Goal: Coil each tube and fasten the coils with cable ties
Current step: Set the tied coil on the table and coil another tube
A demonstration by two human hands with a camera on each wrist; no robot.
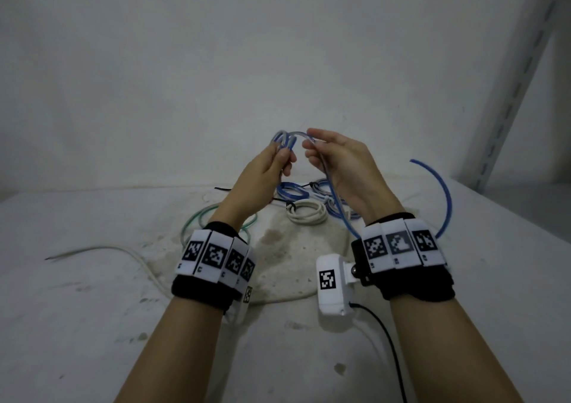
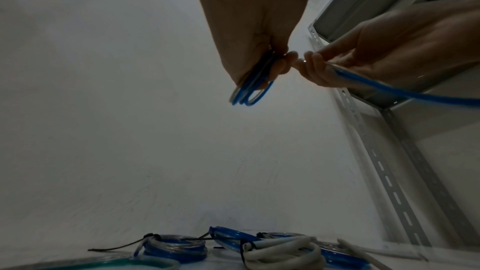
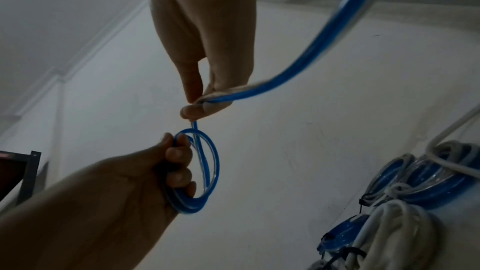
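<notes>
My left hand [image 1: 265,171] grips a small coil of blue tube [image 3: 205,169], fingers curled round one side of its loops, held up above the table [image 1: 92,325]. My right hand [image 1: 336,161] pinches the same tube between thumb and fingertips just beside the coil. From that pinch the free length [image 1: 336,205] drops under my right wrist, where my forearm hides it, and the tail [image 1: 440,192] arcs up on the far right. I cannot count the loops; my left palm covers half of them.

On the table behind my hands lie finished coils: blue ones [image 1: 290,190] and a white one [image 1: 307,212], bound with black cable ties [image 2: 244,251]. My hands block part of that pile. A loose green tube [image 1: 197,220] curves behind my left wrist, and a white tube [image 1: 123,249] trails off leftward. A slotted metal shelf upright [image 1: 519,81] stands at right, its top cut off.
</notes>
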